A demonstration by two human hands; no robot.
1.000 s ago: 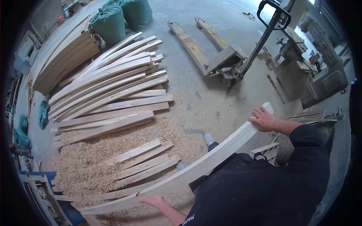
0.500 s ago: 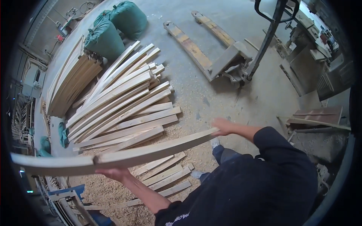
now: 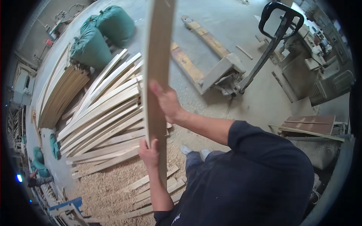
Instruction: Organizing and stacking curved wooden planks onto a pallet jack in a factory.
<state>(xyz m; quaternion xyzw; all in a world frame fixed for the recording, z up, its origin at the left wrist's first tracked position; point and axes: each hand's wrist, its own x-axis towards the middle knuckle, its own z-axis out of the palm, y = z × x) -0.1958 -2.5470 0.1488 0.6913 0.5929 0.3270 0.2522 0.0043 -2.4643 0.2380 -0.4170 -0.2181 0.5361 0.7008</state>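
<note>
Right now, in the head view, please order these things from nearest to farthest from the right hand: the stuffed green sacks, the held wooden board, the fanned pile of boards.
1. Held wooden board: touching the right hand.
2. Fanned pile of boards: on the floor, to the hand's left.
3. Stuffed green sacks: beyond the pile, upper left.

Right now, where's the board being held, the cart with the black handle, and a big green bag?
Held board (image 3: pixel 157 64): head view, on its wide face.
Cart (image 3: pixel 222 72): head view, on its main body.
Green bag (image 3: pixel 92 49): head view, on its bulging side.
</note>
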